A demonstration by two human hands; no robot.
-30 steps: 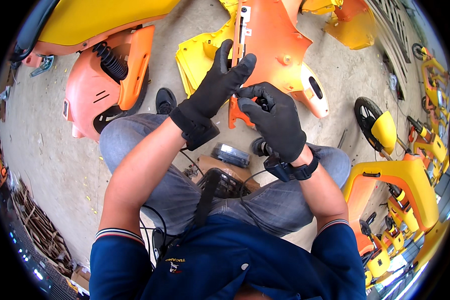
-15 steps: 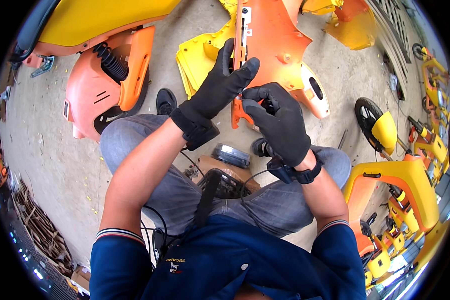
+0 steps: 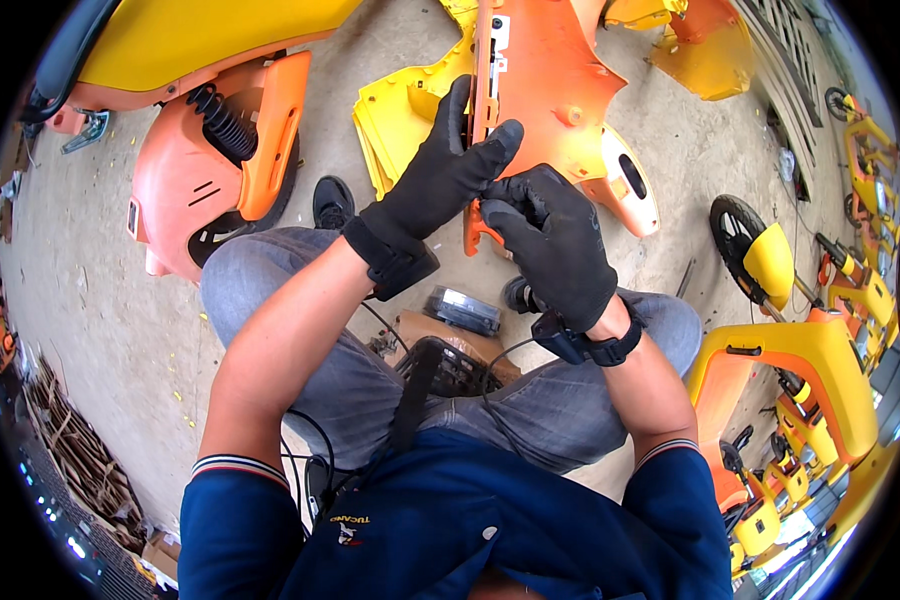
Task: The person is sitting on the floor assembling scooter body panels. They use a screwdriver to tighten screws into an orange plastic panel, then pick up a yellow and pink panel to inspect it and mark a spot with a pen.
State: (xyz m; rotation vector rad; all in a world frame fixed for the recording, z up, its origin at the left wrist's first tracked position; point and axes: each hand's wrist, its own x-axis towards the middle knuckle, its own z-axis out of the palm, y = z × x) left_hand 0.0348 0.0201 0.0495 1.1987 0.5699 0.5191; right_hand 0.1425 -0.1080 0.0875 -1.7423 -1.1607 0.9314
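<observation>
Here, left hand (image 3: 440,185) grips orange panel (image 3: 560,100); right hand (image 3: 555,245) pinches its edge.

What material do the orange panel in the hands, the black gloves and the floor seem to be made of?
Orange panel: likely moulded plastic, smooth with a slight sheen, thin edges and formed holes.
Gloves on the left hand and right hand: seemingly a knit or synthetic fabric, matte black with visible seams and a strap at the cuff.
Floor: probably concrete, grey, rough, dusty and stained.
</observation>
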